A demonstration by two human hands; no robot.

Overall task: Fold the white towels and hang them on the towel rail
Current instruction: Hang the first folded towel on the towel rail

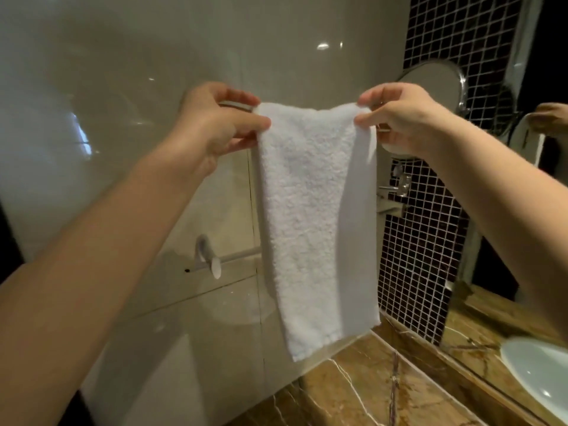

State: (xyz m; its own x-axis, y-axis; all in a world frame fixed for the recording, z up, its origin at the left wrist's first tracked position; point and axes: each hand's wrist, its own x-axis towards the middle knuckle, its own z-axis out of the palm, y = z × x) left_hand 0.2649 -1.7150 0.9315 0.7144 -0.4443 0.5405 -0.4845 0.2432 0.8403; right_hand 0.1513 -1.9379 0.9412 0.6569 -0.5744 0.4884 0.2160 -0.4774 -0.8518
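The white towel (313, 210), pinched at its top corners by left hand (212, 124) and right hand (399, 118), could slip off the towel rail (233, 104) if draped unevenly.

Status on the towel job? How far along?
Done: the white towel is folded into a narrow strip. In hand: the left hand and right hand pinch its top corners, holding it up at an upper rail that shows by the left fingers; whether it drapes over that rail is unclear. Left: settle it and let go. The lower rail is bare. No other towels in view.
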